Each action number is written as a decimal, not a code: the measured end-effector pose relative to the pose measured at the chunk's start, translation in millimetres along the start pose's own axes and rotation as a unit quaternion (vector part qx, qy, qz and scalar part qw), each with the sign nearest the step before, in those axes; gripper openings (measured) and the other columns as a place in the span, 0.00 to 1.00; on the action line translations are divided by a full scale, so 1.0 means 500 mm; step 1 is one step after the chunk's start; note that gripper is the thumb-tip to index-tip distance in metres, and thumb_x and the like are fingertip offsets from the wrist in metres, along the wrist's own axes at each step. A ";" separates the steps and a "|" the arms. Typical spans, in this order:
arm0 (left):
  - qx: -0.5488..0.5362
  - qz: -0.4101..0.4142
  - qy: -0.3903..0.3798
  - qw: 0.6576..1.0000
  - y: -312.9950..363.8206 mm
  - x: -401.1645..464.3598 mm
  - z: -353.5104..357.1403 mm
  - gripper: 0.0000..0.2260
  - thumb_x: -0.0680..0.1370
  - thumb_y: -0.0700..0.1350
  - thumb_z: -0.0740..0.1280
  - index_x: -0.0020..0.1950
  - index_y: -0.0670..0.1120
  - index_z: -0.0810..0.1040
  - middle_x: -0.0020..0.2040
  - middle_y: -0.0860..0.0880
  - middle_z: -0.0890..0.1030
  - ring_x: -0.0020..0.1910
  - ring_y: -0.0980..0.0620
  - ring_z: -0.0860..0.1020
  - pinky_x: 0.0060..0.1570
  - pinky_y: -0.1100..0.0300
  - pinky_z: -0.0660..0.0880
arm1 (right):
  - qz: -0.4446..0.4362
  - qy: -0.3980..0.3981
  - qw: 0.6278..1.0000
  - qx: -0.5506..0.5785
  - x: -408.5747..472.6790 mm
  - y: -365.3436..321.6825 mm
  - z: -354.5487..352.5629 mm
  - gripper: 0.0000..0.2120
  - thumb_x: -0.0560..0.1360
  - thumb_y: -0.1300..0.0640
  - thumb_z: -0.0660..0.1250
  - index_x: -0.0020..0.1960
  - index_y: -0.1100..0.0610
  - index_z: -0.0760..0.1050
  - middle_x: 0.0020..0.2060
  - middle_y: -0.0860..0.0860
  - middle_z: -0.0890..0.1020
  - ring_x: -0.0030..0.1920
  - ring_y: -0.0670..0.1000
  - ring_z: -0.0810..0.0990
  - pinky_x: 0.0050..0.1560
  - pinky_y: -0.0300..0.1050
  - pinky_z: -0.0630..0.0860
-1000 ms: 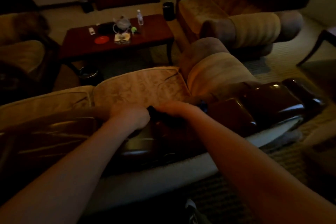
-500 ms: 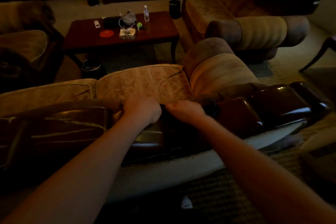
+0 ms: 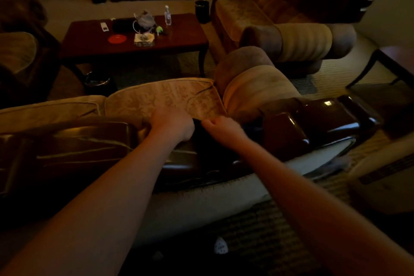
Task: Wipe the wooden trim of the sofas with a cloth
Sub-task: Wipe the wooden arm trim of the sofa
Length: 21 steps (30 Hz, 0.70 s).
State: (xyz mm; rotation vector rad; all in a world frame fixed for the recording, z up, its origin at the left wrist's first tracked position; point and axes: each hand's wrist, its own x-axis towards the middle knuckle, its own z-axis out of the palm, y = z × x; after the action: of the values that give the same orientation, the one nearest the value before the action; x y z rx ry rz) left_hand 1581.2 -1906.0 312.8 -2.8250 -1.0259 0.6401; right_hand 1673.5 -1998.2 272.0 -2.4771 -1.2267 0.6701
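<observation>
Both hands sit together on top of the sofa back, near center of the view. We see the left hand [image 3: 172,124] curled into a loose fist, knuckles up, pressed down where the glossy wooden trim [image 3: 322,123] meets the seat cushion [image 3: 165,98]. Right hand [image 3: 220,127] lies just beside it, fingers curled and pointing left, almost touching the left hand. Between them we make out a dark patch that may be the cloth [image 3: 198,132], but it is too dim to tell it from the trim, and we cannot tell which hand actually grips it. Lighting is poor and the hands are slightly blurred.

Trim runs as a dark brown shiny band across the sofa top, from the left edge under the hands out to the right, where it catches a small highlight. Pale back panel [image 3: 201,201] of the sofa drops below it toward us. Just right of the hands a rounded striped armrest [image 3: 253,89] rises past the cushion.

Farther off, a dark red coffee table [image 3: 179,39] stands left of center with a clear bottle [image 3: 167,15], a red dish [image 3: 117,39], a white remote [image 3: 104,26] and some clutter we cannot identify. A second sofa [image 3: 291,29] sits far right, a black bin [image 3: 202,11] between it and the table. Near us, a white shoe tip [image 3: 220,246] shows on the carpet.
</observation>
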 end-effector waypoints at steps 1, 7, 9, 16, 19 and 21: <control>-0.002 0.001 0.000 1.000 -0.001 -0.001 0.000 0.13 0.79 0.45 0.54 0.48 0.47 0.78 0.45 0.47 0.75 0.46 0.47 0.75 0.43 0.53 0.69 | 0.009 -0.013 0.998 -0.063 0.012 0.035 -0.018 0.19 0.81 0.46 0.49 0.53 0.53 0.76 0.55 0.56 0.79 0.58 0.57 0.76 0.56 0.47 0.69; -0.008 -0.001 0.003 1.000 -0.003 0.004 0.001 0.09 0.79 0.45 0.56 0.44 0.47 0.75 0.41 0.48 0.73 0.38 0.49 0.70 0.41 0.53 0.66 | 0.039 -0.014 0.983 -0.177 0.046 0.088 -0.034 0.23 0.79 0.44 0.47 0.59 0.52 0.76 0.60 0.54 0.77 0.60 0.55 0.74 0.62 0.51 0.62; 0.003 -0.001 0.008 1.000 0.000 0.003 0.000 0.10 0.78 0.45 0.56 0.44 0.47 0.76 0.45 0.47 0.75 0.42 0.48 0.71 0.42 0.54 0.66 | -0.020 0.030 0.993 -0.111 0.018 0.044 0.008 0.18 0.79 0.47 0.49 0.52 0.53 0.77 0.56 0.54 0.79 0.57 0.55 0.76 0.58 0.48 0.65; 0.003 -0.006 0.006 1.000 0.000 -0.004 -0.002 0.10 0.79 0.44 0.56 0.41 0.47 0.73 0.37 0.48 0.70 0.44 0.47 0.74 0.43 0.54 0.68 | -0.132 0.243 0.953 -0.121 -0.151 0.046 0.129 0.24 0.80 0.46 0.46 0.64 0.55 0.74 0.62 0.55 0.77 0.62 0.53 0.76 0.64 0.55 0.69; 0.007 -0.006 -0.002 1.000 0.003 -0.006 -0.002 0.11 0.80 0.43 0.55 0.42 0.46 0.75 0.37 0.49 0.70 0.46 0.46 0.74 0.43 0.54 0.67 | -0.090 0.161 0.976 -0.114 -0.098 0.033 0.100 0.23 0.80 0.45 0.46 0.68 0.51 0.69 0.66 0.52 0.73 0.67 0.51 0.70 0.69 0.55 0.61; 0.002 -0.010 0.000 1.000 0.005 -0.005 -0.001 0.13 0.80 0.43 0.54 0.37 0.46 0.72 0.36 0.49 0.69 0.44 0.47 0.73 0.43 0.54 0.66 | -0.051 0.094 0.990 -0.092 -0.029 0.004 0.076 0.20 0.80 0.46 0.47 0.68 0.48 0.67 0.65 0.49 0.73 0.67 0.51 0.68 0.68 0.56 0.57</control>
State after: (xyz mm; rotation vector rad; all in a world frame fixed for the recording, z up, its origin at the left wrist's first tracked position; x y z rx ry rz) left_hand 1581.3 -1909.5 313.9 -2.8081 -1.0500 0.6406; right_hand 1647.1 -2009.1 242.7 -2.5328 -1.3836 0.3022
